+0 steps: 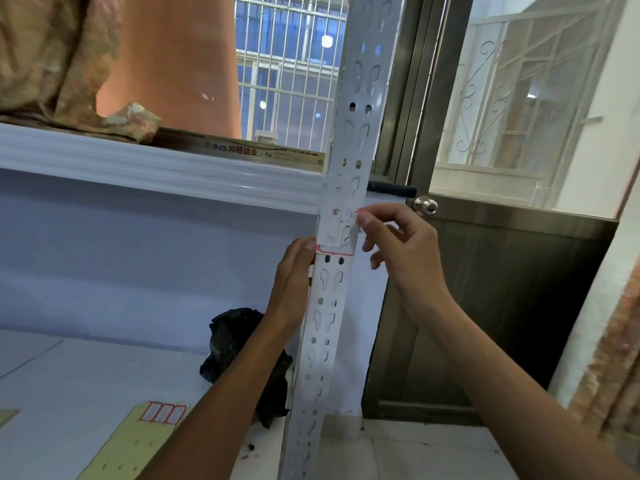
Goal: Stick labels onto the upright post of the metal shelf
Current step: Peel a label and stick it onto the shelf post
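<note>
Labels are going onto the perforated upright post (pixel 325 306) of the white metal shelf, and the work is looking partly done. One red-bordered label (pixel 335 250) is lying across the post face just beside the left hand's fingertips, its lower edge already stuck flat. The left hand (pixel 294 271) is wrapping around the post's left edge, fingers curled loosely, with the thumb pressing near that label's left corner; it is bracing rather than gripping anything loose. The right hand (pixel 398 237) is hovering at the post's right edge, thumb and forefinger pinching closed on a white label piece (pixel 353 230) with a red tip showing above the fingertips; the other fingers are hanging half open. Whether this piece is a separate label or the upper part of the one below cannot be told.

Well below the left forearm, a yellowish backing sheet (pixel 138 441) is lying on the shelf board (pixel 69 375), still carrying three unused labels (pixel 162 413), so more sticking is probably remaining. A crumpled black bag (pixel 235 341) is sitting behind the left forearm.
</note>
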